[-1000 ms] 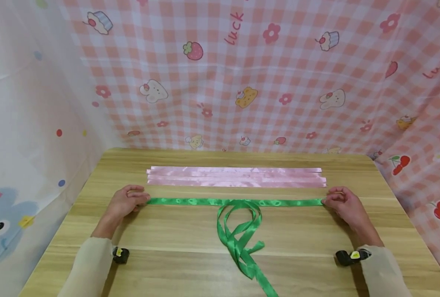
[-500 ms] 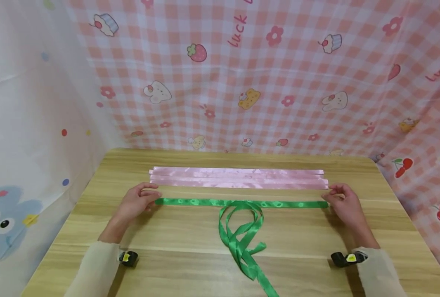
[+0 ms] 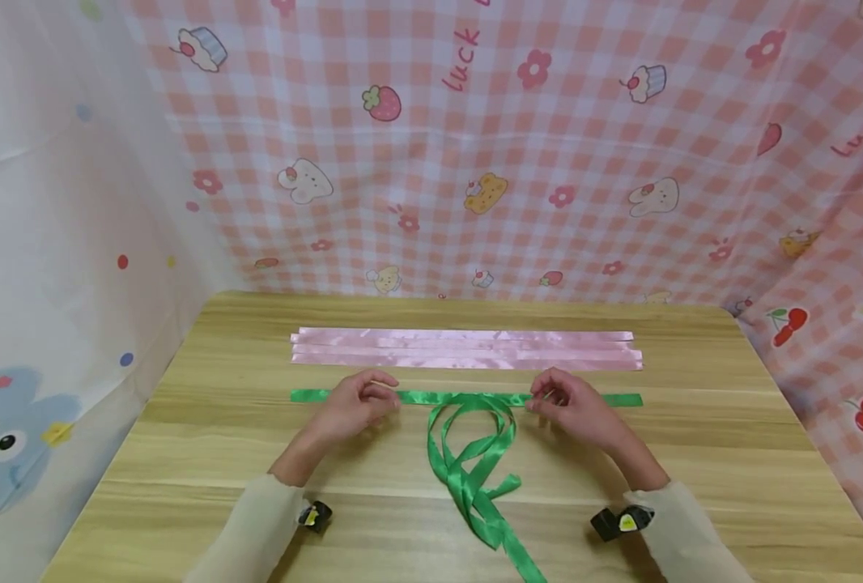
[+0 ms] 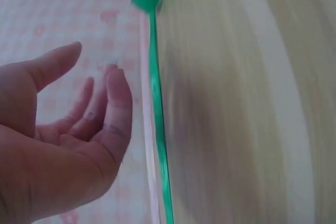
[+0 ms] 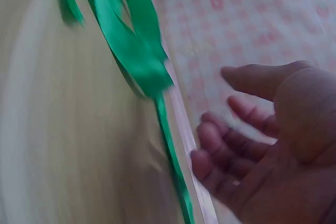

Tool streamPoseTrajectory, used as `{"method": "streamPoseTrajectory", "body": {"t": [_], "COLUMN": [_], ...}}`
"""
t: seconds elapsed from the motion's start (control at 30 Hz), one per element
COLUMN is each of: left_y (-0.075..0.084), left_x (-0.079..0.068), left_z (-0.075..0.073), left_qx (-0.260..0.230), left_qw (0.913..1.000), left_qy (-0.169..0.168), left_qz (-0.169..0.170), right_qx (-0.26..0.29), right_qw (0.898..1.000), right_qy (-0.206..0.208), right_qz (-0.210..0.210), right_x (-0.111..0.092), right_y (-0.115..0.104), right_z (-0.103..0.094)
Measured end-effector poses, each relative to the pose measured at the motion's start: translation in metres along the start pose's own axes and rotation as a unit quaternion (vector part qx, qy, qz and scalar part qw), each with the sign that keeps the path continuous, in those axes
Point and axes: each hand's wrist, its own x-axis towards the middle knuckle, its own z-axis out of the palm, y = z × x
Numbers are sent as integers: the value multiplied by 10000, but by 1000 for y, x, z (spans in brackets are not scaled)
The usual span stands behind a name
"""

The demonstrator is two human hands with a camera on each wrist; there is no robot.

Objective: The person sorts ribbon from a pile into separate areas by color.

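A straight green satin ribbon [image 3: 420,397] lies across the table, parallel to the pink ribbon strips behind it. At its middle sits a loose, looped bundle of green ribbon [image 3: 468,478], whose tail runs off the front of the head view. My left hand [image 3: 359,403] hovers over the left half of the straight ribbon, fingers relaxed and thumb apart, with nothing in them. Over the right half is my right hand [image 3: 568,406], its fingers loosely bent and holding nothing. Both wrist views show a gap between thumb and fingers, with the green ribbon [image 4: 157,103] beyond the left hand.
Several pink satin strips [image 3: 468,348] lie side by side further back on the wooden table [image 3: 373,518]. Behind the table hangs a pink checked cloth [image 3: 417,162], with a white printed cloth [image 3: 53,202] on the left. Black wrist cameras sit at both sleeves.
Both hands have let go of the straight green ribbon's ends and moved inward toward the looped bundle. The ribbon and the pink strips stay in place.
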Motion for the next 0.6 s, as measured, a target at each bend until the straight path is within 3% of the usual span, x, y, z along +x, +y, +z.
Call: {"method": "streamPoseTrajectory", "body": {"t": [0.13,0.3,0.47,0.6], "left_y": [4,4,2,0], "left_x": [3,5,6,6], "left_z": [23,44,55,55], "left_qx": [152,613,1016,867], "left_qw": [9997,9977,9946,9953], "left_qy": [-160,-268,-161,-201], "left_qz": [-105,-98,145,373], "right_qx": [-310,-515,-500,-269], "right_qw": [9981,9975,9976,9985], "right_qy": [-503,-422,-405,-426], "right_qz": [184,254,240,204], "right_x": [3,5,6,4], "right_y": [-6,-6,-9,-14], "right_z": [21,39,46,43]}}
